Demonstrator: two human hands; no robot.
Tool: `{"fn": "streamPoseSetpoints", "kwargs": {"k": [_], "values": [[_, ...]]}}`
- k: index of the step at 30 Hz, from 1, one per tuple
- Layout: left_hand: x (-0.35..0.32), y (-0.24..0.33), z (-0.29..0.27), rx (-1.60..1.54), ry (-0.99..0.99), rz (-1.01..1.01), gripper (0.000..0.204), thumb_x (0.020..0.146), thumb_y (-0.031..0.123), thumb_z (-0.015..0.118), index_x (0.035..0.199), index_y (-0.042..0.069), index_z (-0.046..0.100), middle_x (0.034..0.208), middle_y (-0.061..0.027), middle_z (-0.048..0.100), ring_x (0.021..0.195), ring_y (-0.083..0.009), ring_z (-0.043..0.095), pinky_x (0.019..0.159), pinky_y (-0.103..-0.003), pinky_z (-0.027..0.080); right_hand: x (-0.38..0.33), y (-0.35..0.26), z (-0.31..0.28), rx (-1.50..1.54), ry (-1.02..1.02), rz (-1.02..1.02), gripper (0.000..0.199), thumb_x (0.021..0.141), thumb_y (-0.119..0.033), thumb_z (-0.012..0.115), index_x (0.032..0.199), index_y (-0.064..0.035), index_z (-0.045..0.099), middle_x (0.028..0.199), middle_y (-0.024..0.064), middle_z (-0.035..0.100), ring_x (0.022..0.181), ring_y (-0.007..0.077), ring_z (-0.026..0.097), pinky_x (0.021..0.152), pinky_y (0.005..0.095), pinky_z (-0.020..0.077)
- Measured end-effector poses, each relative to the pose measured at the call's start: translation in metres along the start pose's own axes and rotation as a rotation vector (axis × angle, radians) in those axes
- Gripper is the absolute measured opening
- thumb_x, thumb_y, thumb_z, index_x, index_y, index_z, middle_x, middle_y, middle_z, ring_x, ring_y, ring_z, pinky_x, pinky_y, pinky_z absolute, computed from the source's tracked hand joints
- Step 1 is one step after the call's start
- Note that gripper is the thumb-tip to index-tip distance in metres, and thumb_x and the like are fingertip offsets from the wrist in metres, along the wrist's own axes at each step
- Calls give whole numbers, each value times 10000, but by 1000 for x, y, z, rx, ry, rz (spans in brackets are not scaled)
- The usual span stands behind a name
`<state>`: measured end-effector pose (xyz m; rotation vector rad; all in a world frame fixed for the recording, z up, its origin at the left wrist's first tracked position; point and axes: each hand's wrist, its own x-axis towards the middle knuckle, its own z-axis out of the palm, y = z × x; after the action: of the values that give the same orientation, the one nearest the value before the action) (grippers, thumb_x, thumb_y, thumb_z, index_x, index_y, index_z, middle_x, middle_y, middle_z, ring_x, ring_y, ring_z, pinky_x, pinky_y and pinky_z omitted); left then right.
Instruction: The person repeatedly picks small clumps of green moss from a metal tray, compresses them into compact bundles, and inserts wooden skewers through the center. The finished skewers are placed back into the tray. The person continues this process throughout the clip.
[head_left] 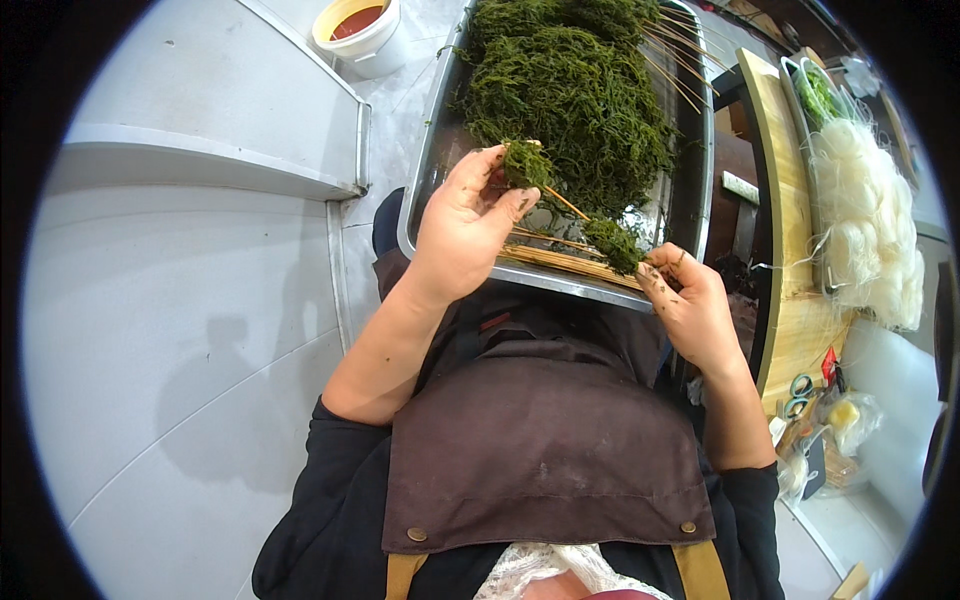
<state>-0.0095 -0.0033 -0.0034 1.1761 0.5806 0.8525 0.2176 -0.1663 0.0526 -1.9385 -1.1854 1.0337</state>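
A thin wooden skewer (567, 202) slants between my hands, with a clump of dark green, stringy seaweed at each end. My left hand (462, 225) is closed, thumb and fingers around the upper-left clump (526, 165). Pinched in my right hand (695, 305) is the edge of the lower-right clump (615, 246). Both hands have green bits stuck to them. Below the skewer is a deep metal tray (707, 165), heaped with more seaweed (570, 100). Bare skewers (570, 264) lie across its near end. Several skewer ends (680, 65) poke out at the far right of the heap.
A white bucket (375, 55) with reddish contents stands at the far left of the tray. On the right, a wooden table (790, 250) bears a tray of white noodle bundles (865, 215), scissors (797, 398) and plastic bags. A pale panelled wall (180, 320) rises on my left.
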Motion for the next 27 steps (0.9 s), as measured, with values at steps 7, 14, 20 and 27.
{"fn": "streamPoseSetpoints", "kwargs": {"k": [7, 14, 20, 27], "values": [[12, -1, 6, -37, 74, 30, 351, 1039, 69, 629, 1385, 32, 576, 1236, -31, 664, 1101, -122, 637, 957, -313, 550, 8, 13, 19, 114, 50, 8, 149, 1015, -131, 690, 1001, 8, 640, 751, -17, 566, 708, 50, 475, 642, 232, 425], [20, 3, 14, -394, 167, -124, 257, 1067, 239, 612, 1265, 81, 652, 1310, -43, 676, 1067, -132, 654, 904, -342, 531, 18, 29, 36, 330, 43, -12, 118, 1035, -117, 666, 1011, -4, 636, 802, -59, 559, 738, 26, 467, 654, 203, 412], [19, 5, 16, -385, 104, -193, 297, 1058, 260, 624, 1290, 76, 654, 1288, -34, 685, 1072, -134, 654, 919, -338, 525, 28, 28, 38, 427, -10, -57, 70, 1041, -99, 648, 1048, -35, 621, 797, -69, 525, 703, 22, 444, 629, 198, 377], [28, 2, 25, -294, 151, -177, 356, 1085, 318, 572, 1318, 56, 633, 1225, -60, 704, 1090, -153, 655, 925, -328, 506, 48, 2, 46, 405, -43, -33, 105, 1055, -115, 624, 1127, -39, 628, 806, -53, 590, 690, 18, 502, 623, 187, 431]]}}
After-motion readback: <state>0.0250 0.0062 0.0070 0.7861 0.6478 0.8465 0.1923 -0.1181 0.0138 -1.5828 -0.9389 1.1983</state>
